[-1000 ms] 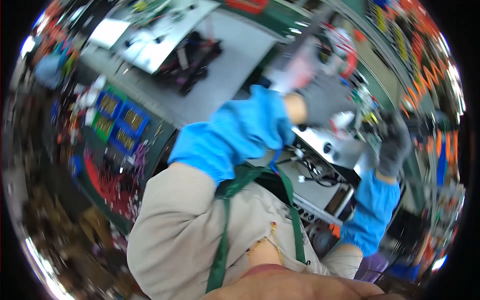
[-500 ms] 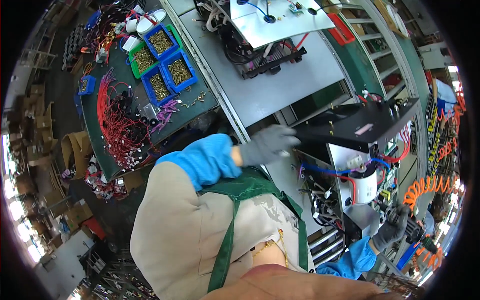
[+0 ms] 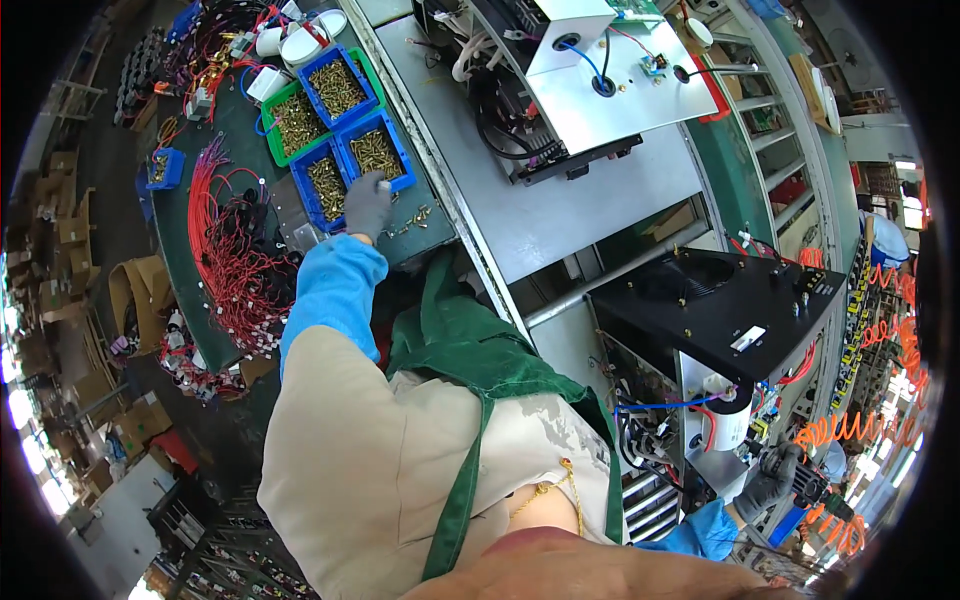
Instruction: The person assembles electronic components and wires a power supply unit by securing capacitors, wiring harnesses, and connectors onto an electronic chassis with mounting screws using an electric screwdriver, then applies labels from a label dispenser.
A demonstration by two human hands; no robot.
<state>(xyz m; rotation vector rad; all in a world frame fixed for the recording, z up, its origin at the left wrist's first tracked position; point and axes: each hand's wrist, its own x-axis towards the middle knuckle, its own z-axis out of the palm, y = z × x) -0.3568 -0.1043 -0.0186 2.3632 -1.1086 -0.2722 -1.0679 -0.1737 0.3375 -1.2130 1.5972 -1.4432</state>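
Observation:
My left hand (image 3: 368, 205), in a grey glove, is at the near edge of the blue bins of brass-coloured screws. Its fingers are curled together, and what they hold, if anything, is hidden. One blue bin (image 3: 408, 180) lies just beyond the fingertips; another blue bin (image 3: 298, 183) is beside the hand. Off to the lower right, my gloved right hand (image 3: 768, 482) is wrapped round a dark power screwdriver (image 3: 812, 490). Close to that hand stands an open electrical unit with a black panel (image 3: 725, 305) on top and a white cylinder (image 3: 722, 425) below it.
A second unit with a silver plate (image 3: 625, 95) stands on the grey bench (image 3: 540, 220). Red wire bundles (image 3: 215, 250) and loose screws (image 3: 415, 218) lie on the green table at left. An orange coiled hose (image 3: 840, 430) hangs at right, and a metal rail (image 3: 440, 160) separates table and bench.
My left hand has moved from beside the black panel, left and away, to the screw bins. My right hand keeps the screwdriver, slightly lower and further left. The view has shifted a little.

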